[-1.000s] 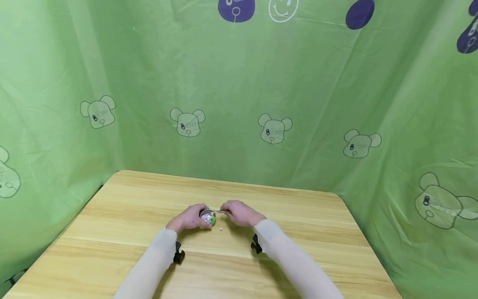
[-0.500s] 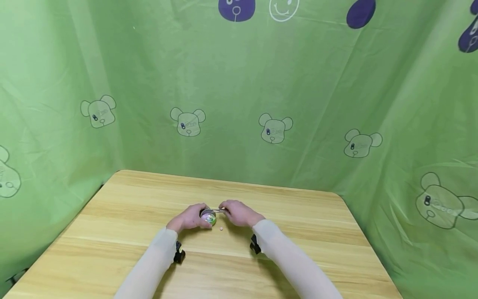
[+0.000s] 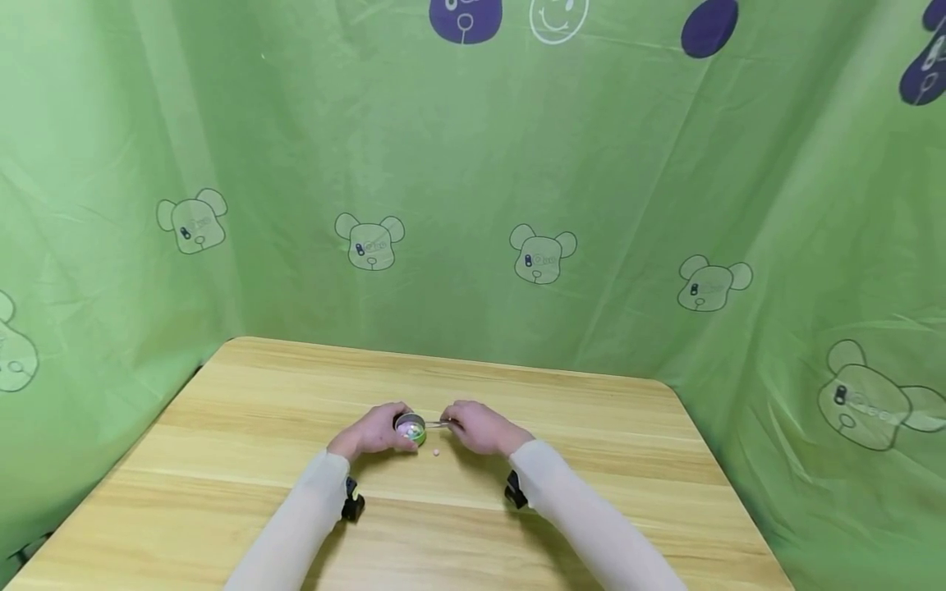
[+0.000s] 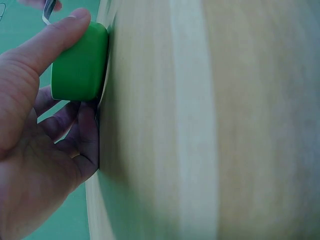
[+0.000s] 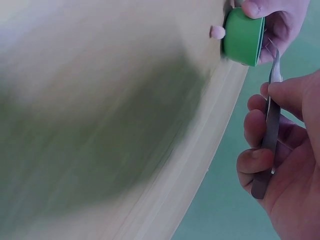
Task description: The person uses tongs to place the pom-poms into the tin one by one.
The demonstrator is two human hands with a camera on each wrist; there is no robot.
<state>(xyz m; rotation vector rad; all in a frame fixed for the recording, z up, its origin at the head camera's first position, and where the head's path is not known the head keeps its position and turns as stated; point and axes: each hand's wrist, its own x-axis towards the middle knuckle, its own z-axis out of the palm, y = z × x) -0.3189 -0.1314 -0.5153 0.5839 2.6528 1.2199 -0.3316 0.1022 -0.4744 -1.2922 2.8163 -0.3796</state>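
My left hand [image 3: 378,428] grips a small green bowl [image 4: 80,65] on the wooden table, thumb on the near side and fingers curled round behind. Pink, white and green bits [image 3: 410,429] show inside it in the head view. Tweezers [image 5: 272,120] of dark metal are pinched between the thumb and fingers of my right hand [image 3: 482,427]. Their tips point left and lie right at the bowl's rim, with nothing seen between them. One small pink bead [image 5: 217,32] lies on the table just in front of the bowl.
The wooden table [image 3: 443,525] has its far edge close behind the hands. A green curtain [image 3: 458,164] printed with bear faces hangs at the back and on both sides. Each wrist carries a small black camera [image 3: 353,502].
My right hand has shifted slightly to the right, drawing the tweezers back from over the bowl to its rim. The left hand and the bowl stay put.
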